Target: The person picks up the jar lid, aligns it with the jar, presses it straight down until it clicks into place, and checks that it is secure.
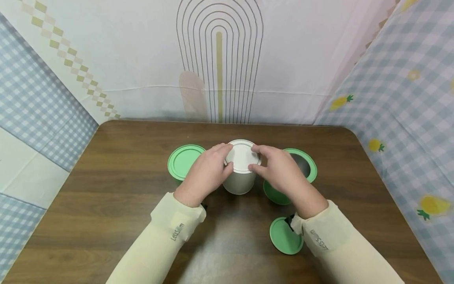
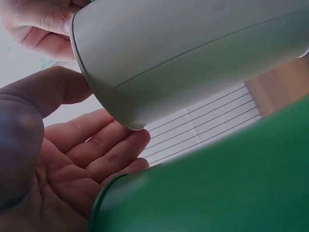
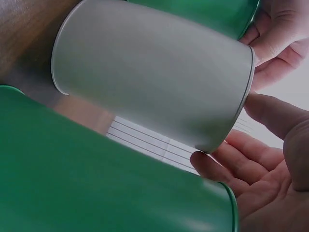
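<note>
Nearest the person, just under the right wrist, a loose green lid (image 1: 285, 236) lies flat on the brown table (image 1: 117, 197), partly covered by the cream sleeve (image 1: 333, 240). Ahead of it the right hand (image 1: 283, 173) reaches in from the right and the left hand (image 1: 207, 173) from the left; both meet on the white lid (image 1: 242, 155) of a pale grey canister (image 1: 239, 181) that stands upright between them.

The fingers of each hand are curled round the lid's rim, thumb on the near side and fingertips on the far side, so both hands grip it from opposite sides. In the left wrist view the fingers (image 2: 104, 154) bend up under the lid's edge (image 2: 96, 92), with the other hand's fingers showing at the top left. The right wrist view shows the same hold mirrored, its fingers (image 3: 231, 169) touching the rim of the canister (image 3: 154, 92).

Just beyond and beneath the right hand stands an open green canister (image 1: 301, 165), touching or nearly touching the grey one. Left of the left hand stands a closed green canister (image 1: 184, 159). Behind the table hang patterned cloth walls (image 1: 220, 63).
</note>
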### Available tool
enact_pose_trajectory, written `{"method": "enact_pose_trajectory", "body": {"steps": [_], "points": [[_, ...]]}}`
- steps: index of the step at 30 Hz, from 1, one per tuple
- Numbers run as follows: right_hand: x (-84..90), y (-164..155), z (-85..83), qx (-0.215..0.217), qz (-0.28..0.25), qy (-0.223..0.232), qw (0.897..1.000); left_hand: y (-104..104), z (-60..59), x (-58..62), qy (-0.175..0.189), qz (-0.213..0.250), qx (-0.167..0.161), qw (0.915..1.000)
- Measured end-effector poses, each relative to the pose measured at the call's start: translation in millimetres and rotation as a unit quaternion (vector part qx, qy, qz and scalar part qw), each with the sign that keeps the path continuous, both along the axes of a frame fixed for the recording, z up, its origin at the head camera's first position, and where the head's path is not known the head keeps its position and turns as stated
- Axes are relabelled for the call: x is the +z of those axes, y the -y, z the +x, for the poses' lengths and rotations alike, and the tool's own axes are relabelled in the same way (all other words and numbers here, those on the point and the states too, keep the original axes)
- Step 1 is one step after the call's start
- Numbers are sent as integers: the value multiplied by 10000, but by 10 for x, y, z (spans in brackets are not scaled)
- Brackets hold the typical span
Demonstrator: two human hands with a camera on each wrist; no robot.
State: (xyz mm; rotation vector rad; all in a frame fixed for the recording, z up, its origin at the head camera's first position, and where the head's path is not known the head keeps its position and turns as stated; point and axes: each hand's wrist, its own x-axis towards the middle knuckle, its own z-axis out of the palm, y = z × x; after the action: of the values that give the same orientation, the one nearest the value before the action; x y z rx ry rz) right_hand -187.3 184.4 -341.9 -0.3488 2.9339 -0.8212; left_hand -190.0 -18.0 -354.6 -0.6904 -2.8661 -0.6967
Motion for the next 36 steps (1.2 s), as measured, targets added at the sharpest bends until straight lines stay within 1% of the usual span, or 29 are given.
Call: {"method": "enact_pose_trajectory", "body": {"steps": [6,12,14,19,24,27,36], "points": [[0,2,-7,15,161,41,9999,3,17,7,-46,-72,-14,10000],[-43,-35,2,52,69,16,10000,1,26,-19,20,-134,48,9999],[-46,-40,8,62,50,-2,10000,3,28,-24,-2,-131,24,9999],[-66,-55,27,59,-82,-181,9998,7,24,-47,-80,-19,-73,9999],[-115,-56,47,175,-338,-579,9976,14,33,-59,-146,84,-99,9998],[-129,-54,59,223,-398,-734,9963,16,35,-65,-217,141,-112,9996],[-135,-83,73,171,-453,-732,9961,11,40,-68,-241,247,-104,9994]]}}
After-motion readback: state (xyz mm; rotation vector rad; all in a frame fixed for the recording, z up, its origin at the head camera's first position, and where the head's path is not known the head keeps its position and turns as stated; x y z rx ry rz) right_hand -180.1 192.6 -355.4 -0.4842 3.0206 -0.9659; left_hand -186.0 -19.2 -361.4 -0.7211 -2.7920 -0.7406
